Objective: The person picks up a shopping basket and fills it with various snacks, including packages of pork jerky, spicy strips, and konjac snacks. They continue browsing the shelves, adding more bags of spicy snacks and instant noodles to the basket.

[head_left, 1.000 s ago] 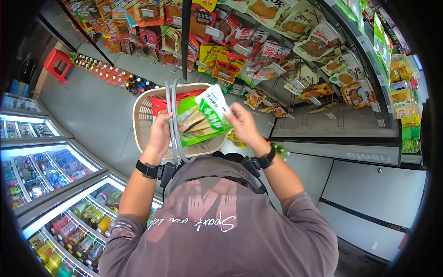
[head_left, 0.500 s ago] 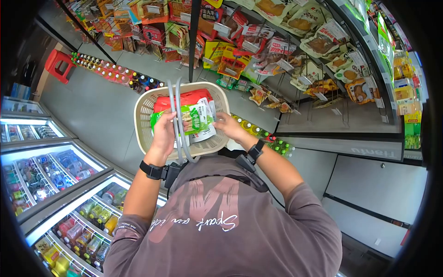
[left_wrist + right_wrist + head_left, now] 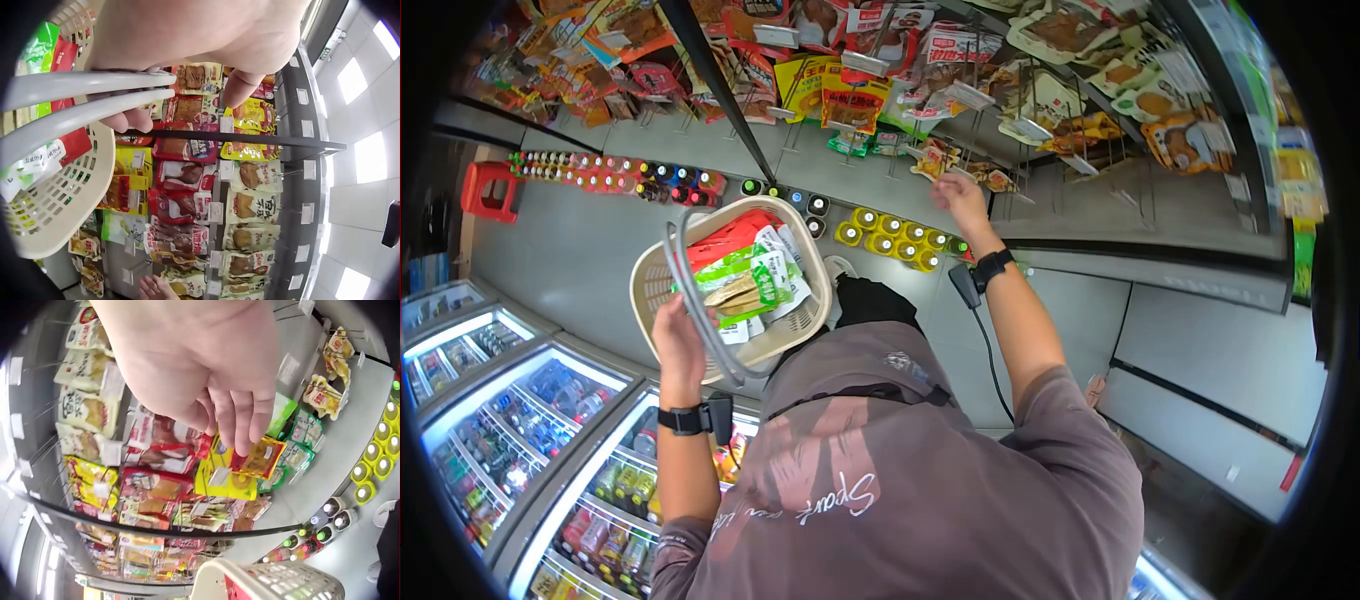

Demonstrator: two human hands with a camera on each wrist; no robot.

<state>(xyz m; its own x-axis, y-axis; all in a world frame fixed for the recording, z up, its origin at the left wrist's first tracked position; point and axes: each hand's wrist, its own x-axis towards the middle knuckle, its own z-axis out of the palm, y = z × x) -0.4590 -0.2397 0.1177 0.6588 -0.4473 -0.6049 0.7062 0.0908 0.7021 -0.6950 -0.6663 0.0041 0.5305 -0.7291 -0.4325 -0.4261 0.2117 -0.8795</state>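
My left hand (image 3: 680, 345) grips the grey handles (image 3: 94, 81) of a cream plastic basket (image 3: 103, 181), with the fingers curled round them. Inside the basket a green and white snack packet (image 3: 745, 290) lies over a red packet (image 3: 735, 237) and other white ones. My right hand (image 3: 962, 205) is held out to the right of the basket, fingers loosely extended, in front of the snack rack. In the right wrist view nothing sits in this hand (image 3: 206, 369); its fingertips overlap a red and yellow packet (image 3: 259, 459) hanging behind.
Hanging snack packets (image 3: 855, 95) on metal hooks fill the rack ahead. Yellow-capped bottles (image 3: 890, 235) and rows of other drinks (image 3: 610, 170) stand on the floor along its base. Lit drink coolers (image 3: 550, 400) line the left; a red stool (image 3: 490, 190) is at far left.
The right hand released the green packet into the basket, then moved away to the right toward the rack. The left hand and basket shifted left in the head view.
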